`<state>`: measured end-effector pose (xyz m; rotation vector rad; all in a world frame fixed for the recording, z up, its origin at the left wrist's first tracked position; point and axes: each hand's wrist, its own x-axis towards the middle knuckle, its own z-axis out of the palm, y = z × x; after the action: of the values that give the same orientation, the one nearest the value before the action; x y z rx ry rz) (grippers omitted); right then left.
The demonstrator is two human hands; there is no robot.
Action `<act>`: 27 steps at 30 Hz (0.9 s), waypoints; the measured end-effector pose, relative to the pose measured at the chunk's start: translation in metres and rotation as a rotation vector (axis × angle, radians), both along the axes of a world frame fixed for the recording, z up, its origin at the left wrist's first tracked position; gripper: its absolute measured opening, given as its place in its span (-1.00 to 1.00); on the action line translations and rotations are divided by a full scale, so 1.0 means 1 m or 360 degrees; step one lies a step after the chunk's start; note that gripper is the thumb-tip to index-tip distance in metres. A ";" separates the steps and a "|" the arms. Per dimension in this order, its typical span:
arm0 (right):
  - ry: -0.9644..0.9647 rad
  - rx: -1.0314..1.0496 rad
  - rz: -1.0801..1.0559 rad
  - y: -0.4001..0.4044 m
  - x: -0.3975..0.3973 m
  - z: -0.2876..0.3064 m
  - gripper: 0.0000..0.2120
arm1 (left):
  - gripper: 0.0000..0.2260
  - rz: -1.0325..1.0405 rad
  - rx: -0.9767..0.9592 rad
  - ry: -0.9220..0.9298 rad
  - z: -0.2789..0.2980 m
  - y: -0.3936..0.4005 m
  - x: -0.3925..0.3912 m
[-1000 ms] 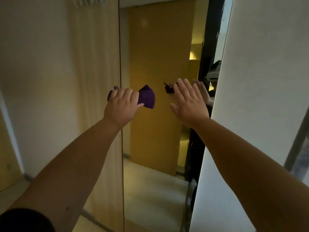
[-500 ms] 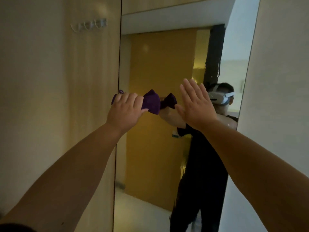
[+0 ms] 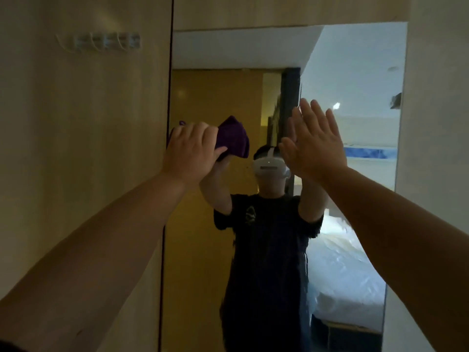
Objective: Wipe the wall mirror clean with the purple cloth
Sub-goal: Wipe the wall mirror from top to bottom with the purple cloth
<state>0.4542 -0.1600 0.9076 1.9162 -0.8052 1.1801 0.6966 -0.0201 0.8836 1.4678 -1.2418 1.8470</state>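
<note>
- Head view, only view. Wood-grain wall panel (image 3: pixel 83 174) fills the left half of the frame; a row of wall hooks (image 3: pixel 101 43) sits on it at upper left.
- Wall mirror (image 3: pixel 215 237) runs floor to upper frame in the centre, long axis vertical, dark left edge butting the panel. A pale wall (image 3: pixel 436 123) borders it on the right.
- Reflection shows a person in a dark T-shirt (image 3: pixel 269 224) with a white headset (image 3: pixel 270 167), a yellow door (image 3: pixel 215 97) behind, and a bed with white bedding (image 3: pixel 340 273) at lower right of the glass.
- Both forearms come in from the bottom corners and cut across the lower mirror; the raised hands cover part of the glass at mid-height.
- Left hand (image 3: pixel 189 151): fingers curled tight round the purple cloth (image 3: pixel 232 139), thumb pinning it from below. Sits centre-left of the frame, right at the mirror's left edge.
- Cloth is bunched, not spread. The free bulk sticks out to the right of the fist over the glass, with one corner peaking upward; a small purple loop (image 3: pixel 182 123) pokes out at the fist's upper left. Long axis roughly horizontal.
- Cannot tell whether the cloth touches the glass or hangs just off it.
- Right hand (image 3: pixel 316 148): flat and fully spread, fingers straight and pointing up, holding nothing. Centre-right of the frame, in front of the mirror; its reflected fingers show just behind its left side. Contact with the glass cannot be told.
- The two hands are near level, apart, with the reflected headset showing in the gap between them.
</note>
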 end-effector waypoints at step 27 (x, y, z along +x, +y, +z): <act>-0.0118 -0.0216 0.0015 -0.043 0.018 0.028 -0.30 | -0.53 -0.0019 -0.0015 0.0138 0.207 -0.029 0.029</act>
<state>0.4724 -0.2026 0.9354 1.7762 -0.7362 1.2852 0.7253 -0.0487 1.0906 1.5158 -1.1964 1.7599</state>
